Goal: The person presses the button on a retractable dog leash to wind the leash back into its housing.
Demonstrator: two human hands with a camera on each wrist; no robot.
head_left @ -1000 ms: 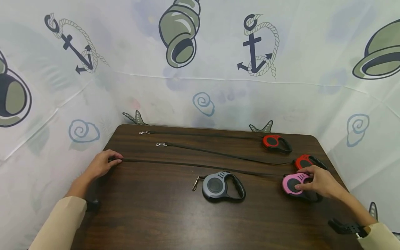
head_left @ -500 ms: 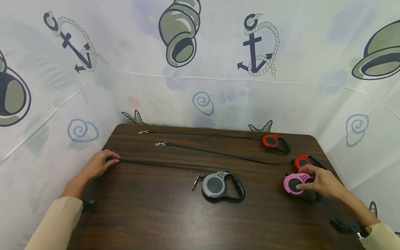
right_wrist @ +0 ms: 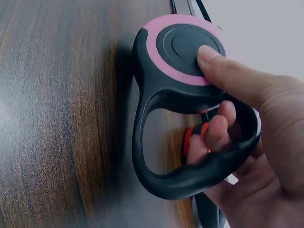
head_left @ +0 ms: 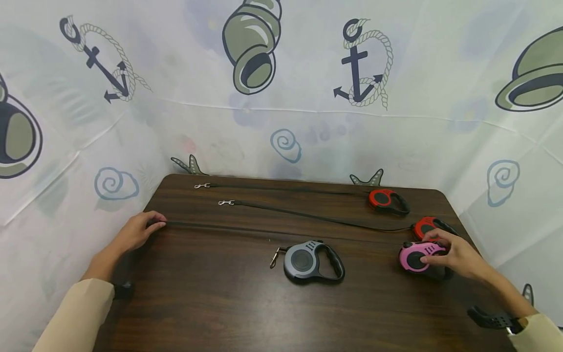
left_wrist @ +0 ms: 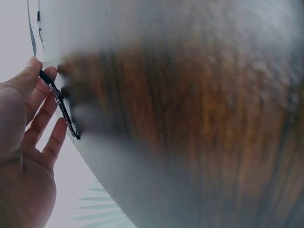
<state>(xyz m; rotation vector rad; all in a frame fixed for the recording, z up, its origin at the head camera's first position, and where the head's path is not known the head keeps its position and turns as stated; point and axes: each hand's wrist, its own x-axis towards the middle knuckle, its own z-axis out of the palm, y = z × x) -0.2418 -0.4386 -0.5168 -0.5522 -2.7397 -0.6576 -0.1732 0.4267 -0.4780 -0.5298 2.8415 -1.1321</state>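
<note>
My right hand (head_left: 457, 254) grips a pink and black retractable dog leash (right_wrist: 187, 78), thumb on its dark round centre and fingers behind the case. From it a thin dark strap (head_left: 220, 227) stretches across the table to my left hand (head_left: 140, 230). There the thumb and fingertip pinch the strap's end, right by its metal snap hook (left_wrist: 64, 107), which hangs along the other fingers in the left wrist view. In front of the strap lies a grey retractable leash (head_left: 303, 261) with its hook beside it.
Two red retractable leashes, one at the back (head_left: 382, 198) and one by my right hand (head_left: 425, 226), lie with straps drawn out leftward. Their silver hooks sit at the left. Printed cloth (head_left: 316, 137) hangs behind the brown table (head_left: 246, 313).
My left hand has shifted slightly left with the strap's end. The pink leash has moved slightly right and tipped a little in my right hand.
</note>
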